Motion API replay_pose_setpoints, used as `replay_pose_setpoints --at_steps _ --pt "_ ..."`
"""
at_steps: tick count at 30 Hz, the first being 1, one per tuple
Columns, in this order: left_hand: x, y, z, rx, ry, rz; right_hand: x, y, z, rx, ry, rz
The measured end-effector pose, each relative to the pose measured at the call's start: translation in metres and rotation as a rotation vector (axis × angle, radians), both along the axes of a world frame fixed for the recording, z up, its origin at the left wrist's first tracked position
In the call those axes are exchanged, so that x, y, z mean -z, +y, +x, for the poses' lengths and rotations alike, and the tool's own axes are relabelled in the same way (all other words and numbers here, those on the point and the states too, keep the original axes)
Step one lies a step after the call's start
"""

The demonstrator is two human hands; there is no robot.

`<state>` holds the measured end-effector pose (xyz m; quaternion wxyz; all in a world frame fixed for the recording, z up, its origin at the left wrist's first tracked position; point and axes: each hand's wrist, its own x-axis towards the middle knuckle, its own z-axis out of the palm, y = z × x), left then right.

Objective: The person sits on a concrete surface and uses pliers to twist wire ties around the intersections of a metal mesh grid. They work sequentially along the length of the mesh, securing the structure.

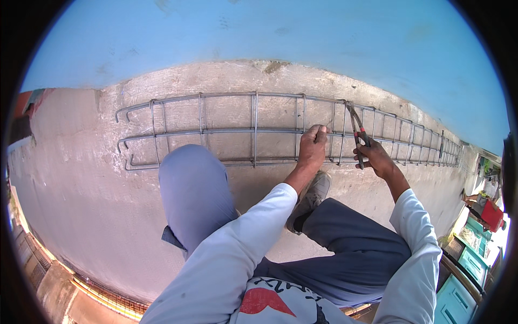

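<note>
A long cage of steel rebar [256, 113] with several square stirrups lies across the concrete in front of me. My right hand [376, 157] grips the dark handles of a pair of pincers [355, 120], marked with red bands. The pincers' jaws meet the cage's far bar where a stirrup crosses it. To the left, my left hand [314, 144] is closed at the middle bar, thumb and fingers pressed together. What it holds, if anything, is too small to make out.
The cage lies on a grey concrete slab [97, 216], beside a blue wall [259, 32] along its far side. My knees and one shoe [313, 197] are close to its near bar. Teal panels [456, 302] and a red object [491, 216] stand beyond the slab at right.
</note>
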<state>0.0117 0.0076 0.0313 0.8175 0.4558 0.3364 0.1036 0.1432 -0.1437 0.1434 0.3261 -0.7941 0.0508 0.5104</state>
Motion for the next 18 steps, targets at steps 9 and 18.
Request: replay_pose_setpoints --at_steps 9,18 --pt "-0.037 0.03 0.0 0.142 -0.09 -0.423 0.047 -0.005 0.005 -0.442 -0.739 -0.015" --pt "-0.036 0.035 0.006 0.234 -0.043 -0.504 0.015 0.049 -0.001 -0.511 -0.737 0.368"
